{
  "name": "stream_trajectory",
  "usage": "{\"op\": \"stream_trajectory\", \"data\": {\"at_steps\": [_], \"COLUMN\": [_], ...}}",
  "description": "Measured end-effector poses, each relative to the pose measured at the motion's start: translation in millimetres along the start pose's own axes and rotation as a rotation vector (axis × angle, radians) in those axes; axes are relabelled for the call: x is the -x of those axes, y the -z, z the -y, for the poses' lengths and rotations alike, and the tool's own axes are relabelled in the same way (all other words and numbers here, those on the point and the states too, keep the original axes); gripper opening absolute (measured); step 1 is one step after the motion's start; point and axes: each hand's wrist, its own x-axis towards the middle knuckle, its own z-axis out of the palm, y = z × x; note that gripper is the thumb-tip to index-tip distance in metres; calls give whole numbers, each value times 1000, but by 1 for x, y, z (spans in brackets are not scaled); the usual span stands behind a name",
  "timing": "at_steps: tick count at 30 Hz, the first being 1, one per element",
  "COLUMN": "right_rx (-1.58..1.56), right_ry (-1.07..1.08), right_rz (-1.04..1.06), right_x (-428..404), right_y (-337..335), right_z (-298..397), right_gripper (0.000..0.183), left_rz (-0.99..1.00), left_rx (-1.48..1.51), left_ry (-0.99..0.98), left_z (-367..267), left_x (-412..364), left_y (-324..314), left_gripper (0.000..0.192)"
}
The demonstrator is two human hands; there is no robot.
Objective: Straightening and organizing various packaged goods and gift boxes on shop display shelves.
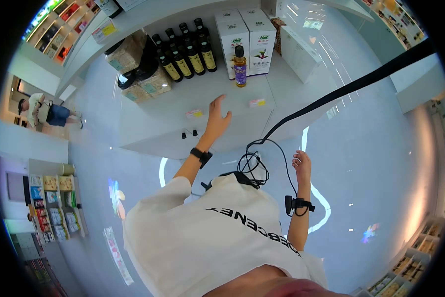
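Observation:
My left hand (218, 118) is raised near the front of a white display shelf (241, 122), fingers spread and nothing in it. Beyond its fingertips stands a small bottle of amber oil (240, 68) with a black cap and purple label, upright and apart from the hand. Behind that bottle are tall white printed cartons (261, 44). Dark glass bottles (196, 59) with yellow labels stand in rows to the left. My right hand (302, 165) hangs over the floor, fingers loosely curled, holding nothing visible. Both wrists wear black straps.
Jars of pale grains (153, 80) are stacked at the shelf's left end. Price tags (257, 103) lie along its front. A black strap (341, 89) and coiled cable (254, 167) cross before my chest. Another person (46, 109) is at far left, near a rack of packets (55, 208).

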Motion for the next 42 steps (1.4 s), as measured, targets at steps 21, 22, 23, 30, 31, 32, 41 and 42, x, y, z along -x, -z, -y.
{"op": "stream_trajectory", "data": {"at_steps": [21,22,23,30,31,32,41,42], "right_rx": [-141,-93,-68,50,43,42,-58,-70], "right_ry": [-239,-249,-248,-283,-279,-257,-214,-213], "right_rz": [53,80,113,216,210,160,61,36], "right_x": [-254,-260,-265,-292,-298,-290,-239,-233], "right_y": [37,34,26,14,18,12,27,30], "right_z": [81,86,93,116,113,114,101,97], "right_gripper": [25,26,26,28,28,29,20,20], "left_rz": [-489,-469,-490,-441,-462,-444,-403,-379], "left_rx": [-230,-173,-85,-24,-23,-104,-110,-98], "left_ry": [-61,-20,20,220,178,206,188,183], "left_z": [-51,-51,-48,-22,-22,-19,-6,-3], "left_x": [-181,-179,-180,-177,-177,-176,-181,-180], "left_y": [-39,-40,-41,-50,-47,-47,-63,-65], "left_gripper": [55,53,52,52,55,55,48,48]}}
